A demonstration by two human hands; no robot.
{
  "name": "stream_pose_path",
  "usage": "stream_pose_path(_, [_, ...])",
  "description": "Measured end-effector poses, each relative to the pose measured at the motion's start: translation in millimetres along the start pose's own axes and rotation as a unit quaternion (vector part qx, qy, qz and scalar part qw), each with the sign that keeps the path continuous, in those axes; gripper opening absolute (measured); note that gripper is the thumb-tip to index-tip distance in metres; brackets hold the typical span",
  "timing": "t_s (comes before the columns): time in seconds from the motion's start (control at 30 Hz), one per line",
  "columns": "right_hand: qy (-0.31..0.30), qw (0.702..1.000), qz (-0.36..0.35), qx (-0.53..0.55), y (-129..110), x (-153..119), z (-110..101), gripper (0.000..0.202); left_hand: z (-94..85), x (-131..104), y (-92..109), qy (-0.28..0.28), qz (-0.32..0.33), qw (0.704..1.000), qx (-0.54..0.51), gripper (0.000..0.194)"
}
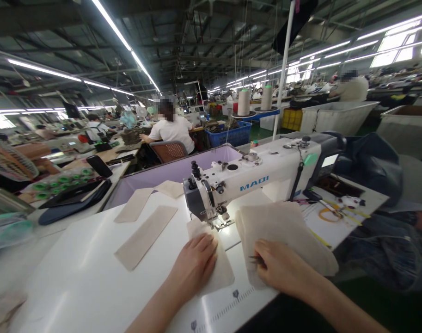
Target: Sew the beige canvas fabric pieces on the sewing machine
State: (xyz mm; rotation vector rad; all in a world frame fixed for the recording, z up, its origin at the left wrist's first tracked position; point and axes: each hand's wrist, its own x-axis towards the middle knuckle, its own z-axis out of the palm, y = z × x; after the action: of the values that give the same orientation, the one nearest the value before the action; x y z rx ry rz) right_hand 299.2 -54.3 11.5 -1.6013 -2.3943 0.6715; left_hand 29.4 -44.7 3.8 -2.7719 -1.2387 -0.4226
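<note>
A white sewing machine (259, 175) stands on the white table, its needle area lit. Under its presser foot, or just in front of it, lies a beige cloth piece (223, 273). My left hand (197, 259) rests flat on that cloth, fingers extended toward the foot. Right of the needle is a stack of beige cloth (283, 222). My right hand (275, 266) is closed around small dark snips (256, 260), whose tips point left over the stack's near left edge. Loose beige strips (146, 238) lie on the table left of the machine.
A lilac bin (162, 170) borders the table's far side. Thread cones (243, 102) stand behind the machine. Scissors with orange handles (330, 213) lie at the right. A co-worker in a white shirt (171, 134) sits ahead. A dark pouch (75, 201) lies on the left table.
</note>
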Motion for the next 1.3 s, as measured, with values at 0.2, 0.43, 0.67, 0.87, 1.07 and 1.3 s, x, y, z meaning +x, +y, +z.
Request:
stream_pose_path(0.2, [0.022, 0.998, 0.024, 0.057, 5.6, -0.5, 2.4, 0.009, 24.3, -24.8, 29.1, -0.022, -0.065, 0.992, 0.102, 0.049])
stream_pose_path(0.43, [0.008, 1.000, -0.011, 0.009, 4.3, -2.4, 6.6, 0.015, 23.9, -22.4, 0.5, -0.078, -0.150, 0.980, 0.109, 0.055])
stream_pose_path(0.67, [0.029, 0.997, -0.072, 0.006, 35.6, 7.3, 28.8, 0.020, -3.3, 24.4, -50.0, -0.069, -0.152, 0.985, 0.044, 0.030])
stream_pose_path(0.87, [0.037, 0.992, -0.078, 0.097, 47.7, 2.9, 20.7, 0.031, 1.6, 27.9, -30.9, -0.035, -0.211, 0.976, 0.049, 0.019])
stream_pose_path(1.07, [0.221, 0.967, -0.002, 0.126, 28.1, -1.9, -7.6, 0.022, -8.8, -10.8, -4.1, -0.015, -0.223, 0.974, 0.019, 0.030])
stream_pose_path(1.3, [0.092, 0.953, -0.268, 0.106, -49.9, -8.1, 22.6, 0.017, -12.6, -26.0, 41.7, 0.050, -0.027, 0.982, -0.180, 0.064])
